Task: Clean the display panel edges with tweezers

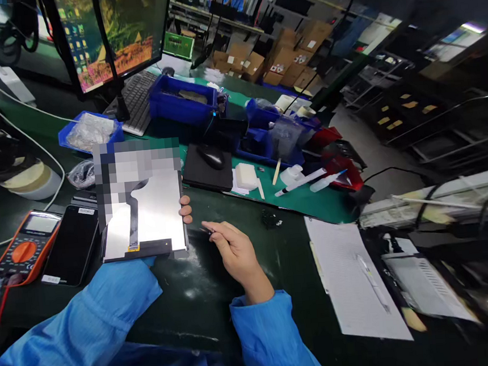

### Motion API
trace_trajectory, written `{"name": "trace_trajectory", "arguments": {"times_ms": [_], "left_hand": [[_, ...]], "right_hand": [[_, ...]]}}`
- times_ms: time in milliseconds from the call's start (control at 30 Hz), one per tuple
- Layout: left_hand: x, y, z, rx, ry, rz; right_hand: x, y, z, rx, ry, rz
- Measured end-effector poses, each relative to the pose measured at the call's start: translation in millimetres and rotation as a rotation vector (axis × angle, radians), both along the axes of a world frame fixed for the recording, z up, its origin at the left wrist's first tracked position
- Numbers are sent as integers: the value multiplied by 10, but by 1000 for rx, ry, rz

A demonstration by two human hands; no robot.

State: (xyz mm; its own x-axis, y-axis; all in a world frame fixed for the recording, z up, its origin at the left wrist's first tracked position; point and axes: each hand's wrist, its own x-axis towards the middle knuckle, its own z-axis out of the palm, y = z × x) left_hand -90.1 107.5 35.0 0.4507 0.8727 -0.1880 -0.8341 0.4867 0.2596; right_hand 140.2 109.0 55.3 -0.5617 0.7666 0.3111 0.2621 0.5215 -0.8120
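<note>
My left hand (185, 210) is behind a flat LCD panel (156, 213), and only its fingertips show, curled round the right edge. The panel is held upright with its silvery back towards me. A dark flex cable (133, 218) runs down to a black strip along the bottom. Part of the panel's top is pixelated. To the right of it, my right hand (236, 252) is closed in a pinch, apart from the panel. A tiny dark item shows at its fingertips, too small to name.
Left of the panel lie a black tablet-like device (70, 244) and an orange multimeter (23, 248). Behind stand a monitor (128, 33), a keyboard (136, 98) and blue bins (183, 105). A mouse (211, 156), a white bottle (291, 174) and paper (350, 276) with a pen are to the right.
</note>
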Motion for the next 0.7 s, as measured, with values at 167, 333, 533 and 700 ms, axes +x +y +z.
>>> {"name": "trace_trajectory", "arguments": {"times_ms": [167, 333, 533, 700], "left_hand": [[-101, 76, -96, 94, 30, -202], [-98, 79, -107, 81, 50, -213], [-59, 56, -95, 75, 48, -186], [-51, 68, -133, 80, 11, -258]], "right_hand": [[-17, 34, 7, 166, -24, 23], [-19, 43, 2, 251, -41, 16], [-32, 41, 5, 290, -47, 38], [-38, 41, 9, 289, -90, 48]]}}
